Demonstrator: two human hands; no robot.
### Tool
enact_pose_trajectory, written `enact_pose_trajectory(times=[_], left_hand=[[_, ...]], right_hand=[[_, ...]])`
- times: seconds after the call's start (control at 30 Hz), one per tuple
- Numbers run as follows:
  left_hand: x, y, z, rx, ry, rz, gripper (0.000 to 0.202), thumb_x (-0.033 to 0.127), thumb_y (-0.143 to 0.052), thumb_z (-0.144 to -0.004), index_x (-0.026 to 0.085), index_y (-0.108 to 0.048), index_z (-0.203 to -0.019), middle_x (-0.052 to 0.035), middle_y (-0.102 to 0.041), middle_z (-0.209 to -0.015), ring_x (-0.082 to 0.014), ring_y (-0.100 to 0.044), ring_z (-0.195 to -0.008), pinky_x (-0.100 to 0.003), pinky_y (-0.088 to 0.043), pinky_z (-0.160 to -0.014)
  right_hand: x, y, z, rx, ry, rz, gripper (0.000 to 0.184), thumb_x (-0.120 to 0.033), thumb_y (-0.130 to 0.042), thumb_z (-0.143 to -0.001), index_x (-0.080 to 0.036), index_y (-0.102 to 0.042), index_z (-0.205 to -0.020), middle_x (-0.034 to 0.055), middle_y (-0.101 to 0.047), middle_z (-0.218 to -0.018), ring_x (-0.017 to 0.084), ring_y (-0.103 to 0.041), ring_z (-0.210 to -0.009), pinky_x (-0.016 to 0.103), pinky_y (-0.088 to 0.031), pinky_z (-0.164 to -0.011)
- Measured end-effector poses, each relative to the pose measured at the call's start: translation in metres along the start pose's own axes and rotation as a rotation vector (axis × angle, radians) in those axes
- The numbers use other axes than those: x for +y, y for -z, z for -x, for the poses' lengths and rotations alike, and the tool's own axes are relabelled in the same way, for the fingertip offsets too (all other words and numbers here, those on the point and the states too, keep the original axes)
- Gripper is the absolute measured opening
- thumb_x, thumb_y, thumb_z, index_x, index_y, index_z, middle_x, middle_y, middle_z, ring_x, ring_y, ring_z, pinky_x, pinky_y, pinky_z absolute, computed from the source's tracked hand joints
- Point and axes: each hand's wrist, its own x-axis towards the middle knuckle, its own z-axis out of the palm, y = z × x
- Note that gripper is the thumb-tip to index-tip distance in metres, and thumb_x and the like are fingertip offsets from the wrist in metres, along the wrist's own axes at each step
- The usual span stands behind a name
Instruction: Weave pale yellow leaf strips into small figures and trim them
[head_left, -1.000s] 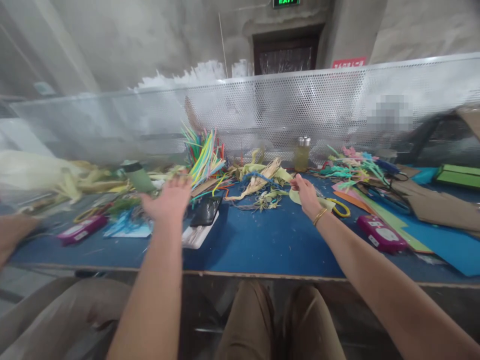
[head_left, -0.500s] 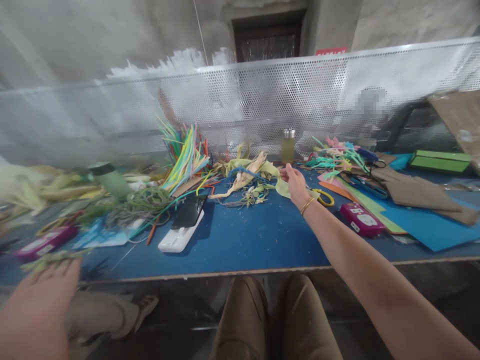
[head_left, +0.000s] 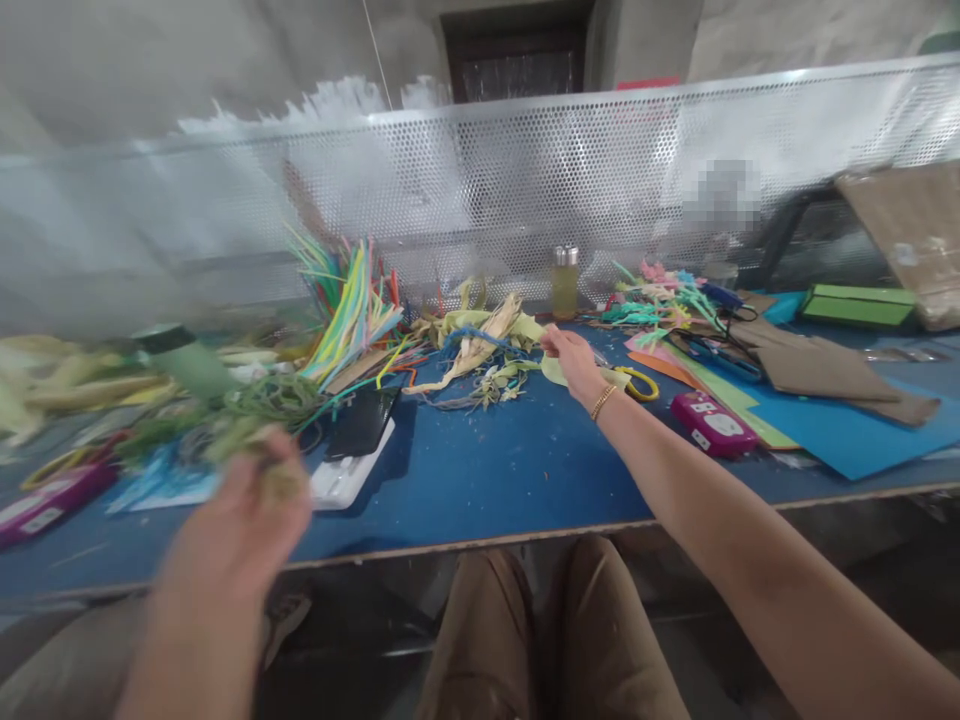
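My left hand (head_left: 236,520) hovers blurred over the near left edge of the blue table (head_left: 495,480), fingers closed on a greenish-tan strand (head_left: 281,478) that I cannot name. Far out over the table, my right hand (head_left: 574,362), with a gold bracelet at the wrist, pinches a pale yellow-green husk strip (head_left: 551,370). That strip lies beside a pile of dried husks and blue cord (head_left: 480,345). A black phone on a white power bank (head_left: 352,450) lies between my hands.
Colourful straws (head_left: 349,300) fan up at the back left. A small glass jar (head_left: 565,283) stands by the perforated metal screen (head_left: 600,170). Yellow-handled scissors (head_left: 637,383), a pink case (head_left: 712,424), paper sheets and a green box (head_left: 859,305) lie right. A green bottle (head_left: 187,360) lies left.
My left hand dropped from the straws to below the table edge, then rose again closed on a strand. The view shifted left. My right hand stayed on the husk strip.
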Motion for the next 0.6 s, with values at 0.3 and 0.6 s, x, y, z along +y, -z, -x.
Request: enact_pose_trajectory(times=[0.3, 0.6], left_hand=[[-0.128, -0.159, -0.038, -0.403, 0.252, -0.353, 0.008, 0.009, -0.071, -0.073, 0.013, -0.065, -0.076, -0.0017, -0.067, -0.070, -0.0103, -0.063, -0.060, -0.022, -0.055, -0.060], [-0.162, -0.150, -0.084, -0.504, 0.247, -0.510, 0.033, 0.037, -0.084, -0.061, 0.018, -0.065, -0.080, 0.0015, -0.062, -0.067, -0.0110, -0.058, -0.061, -0.028, -0.050, -0.065]], right_hand=[[-0.011, -0.019, 0.032, -0.699, -0.349, -0.124, 0.045, -0.062, -0.060, -0.080, -0.019, -0.070, -0.082, 0.0065, -0.069, -0.086, 0.017, -0.060, -0.077, 0.032, -0.044, -0.070], [0.008, -0.021, 0.017, -0.415, -0.182, -0.125, 0.032, -0.042, -0.077, -0.065, -0.017, -0.057, -0.064, -0.0032, -0.054, -0.062, 0.009, -0.047, -0.060, 0.026, -0.037, -0.059]])
